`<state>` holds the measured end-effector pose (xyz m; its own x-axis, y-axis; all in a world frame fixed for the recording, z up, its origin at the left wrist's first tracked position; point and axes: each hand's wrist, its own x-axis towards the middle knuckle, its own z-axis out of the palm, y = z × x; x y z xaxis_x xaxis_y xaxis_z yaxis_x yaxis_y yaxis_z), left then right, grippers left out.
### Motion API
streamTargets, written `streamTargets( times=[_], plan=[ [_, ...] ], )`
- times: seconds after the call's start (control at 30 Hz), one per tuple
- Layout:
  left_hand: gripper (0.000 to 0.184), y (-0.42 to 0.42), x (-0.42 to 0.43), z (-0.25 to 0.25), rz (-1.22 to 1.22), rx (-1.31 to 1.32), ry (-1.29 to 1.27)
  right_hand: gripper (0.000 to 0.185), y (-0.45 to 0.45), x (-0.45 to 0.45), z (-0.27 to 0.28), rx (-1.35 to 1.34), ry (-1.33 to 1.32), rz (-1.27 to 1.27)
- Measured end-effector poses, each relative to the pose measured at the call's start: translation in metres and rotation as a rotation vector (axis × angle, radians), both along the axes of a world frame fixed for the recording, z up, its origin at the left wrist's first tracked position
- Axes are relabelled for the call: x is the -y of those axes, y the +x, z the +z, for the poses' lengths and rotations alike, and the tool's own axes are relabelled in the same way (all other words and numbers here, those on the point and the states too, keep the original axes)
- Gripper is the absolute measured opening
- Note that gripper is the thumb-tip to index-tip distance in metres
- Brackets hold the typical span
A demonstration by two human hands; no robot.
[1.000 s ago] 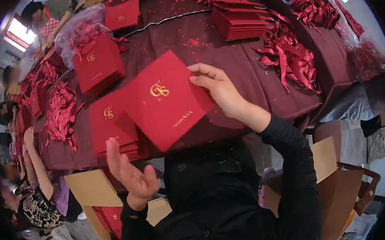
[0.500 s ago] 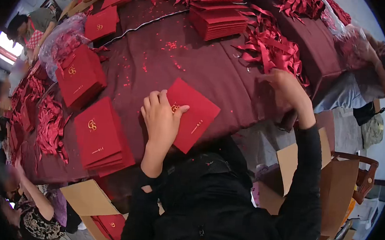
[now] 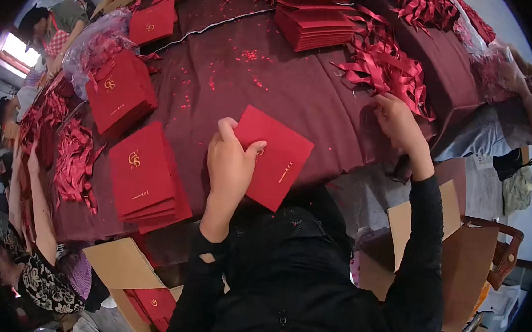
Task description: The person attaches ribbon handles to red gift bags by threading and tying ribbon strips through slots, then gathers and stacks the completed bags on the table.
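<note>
The left hand (image 3: pixel 230 163) is holding a red card (image 3: pixel 283 161) at its left side, the thumb partly covering a gold mark (image 3: pixel 259 154). The right hand (image 3: pixel 399 117), fingers curling, is hanging right by the ribbons (image 3: pixel 391 67); whether it is touching them is unclear. A pile (image 3: pixel 143 176) of similar cards is lying left of the left hand, near the table's (image 3: pixel 307 101) edge. Red specks (image 3: pixel 249 55) are dotting the cloth beyond the held card, and a stack (image 3: pixel 316 27) is standing beside the ribbons. An open box (image 3: pixel 120 261) is sitting below the pile.
</note>
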<state>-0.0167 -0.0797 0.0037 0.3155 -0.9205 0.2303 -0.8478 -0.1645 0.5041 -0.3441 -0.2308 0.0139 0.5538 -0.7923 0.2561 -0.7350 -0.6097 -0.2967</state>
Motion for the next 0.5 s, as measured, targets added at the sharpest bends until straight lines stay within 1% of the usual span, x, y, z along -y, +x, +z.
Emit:
streamTargets(
  times=[0.03,0.07,0.1,0.17,0.2,0.27,0.33,0.4,0.43,0.5],
  plan=[
    [0.045,0.002,-0.002,-0.002,0.024,-0.132,0.031,0.024,0.001,0.001,0.0,0.002,-0.002,0.009],
    [0.041,0.004,-0.003,-0.004,0.051,-0.265,0.06,0.027,-0.003,0.001,0.0,-0.086,-0.087,0.014],
    [0.041,0.007,-0.005,-0.005,0.061,-0.265,0.057,0.031,-0.006,0.003,0.0,-0.172,-0.174,0.017],
    [0.033,0.012,-0.007,-0.005,-0.05,-0.44,-0.115,0.029,-0.011,0.01,-0.005,-0.194,-0.154,0.005],
    [0.033,0.015,-0.006,-0.012,-0.045,-0.44,-0.118,0.029,-0.011,0.011,-0.003,-0.231,-0.176,0.035],
    [0.024,0.022,-0.003,-0.028,-0.126,-0.647,-0.177,0.029,-0.007,0.009,-0.002,-0.266,-0.197,0.066],
    [0.022,0.021,-0.005,-0.027,-0.106,-0.658,-0.211,0.021,0.012,0.003,0.011,0.115,-0.126,0.065],
    [0.02,0.018,-0.006,-0.024,-0.084,-0.674,-0.24,0.011,0.044,0.002,0.032,0.635,-0.187,0.043],
    [0.02,0.016,-0.008,-0.017,-0.068,-0.71,-0.212,0.01,0.059,-0.002,0.047,0.865,-0.208,0.079],
    [0.02,0.012,-0.011,-0.014,-0.054,-0.749,-0.178,0.012,0.1,-0.026,0.089,1.305,-0.109,0.295]
  ],
)
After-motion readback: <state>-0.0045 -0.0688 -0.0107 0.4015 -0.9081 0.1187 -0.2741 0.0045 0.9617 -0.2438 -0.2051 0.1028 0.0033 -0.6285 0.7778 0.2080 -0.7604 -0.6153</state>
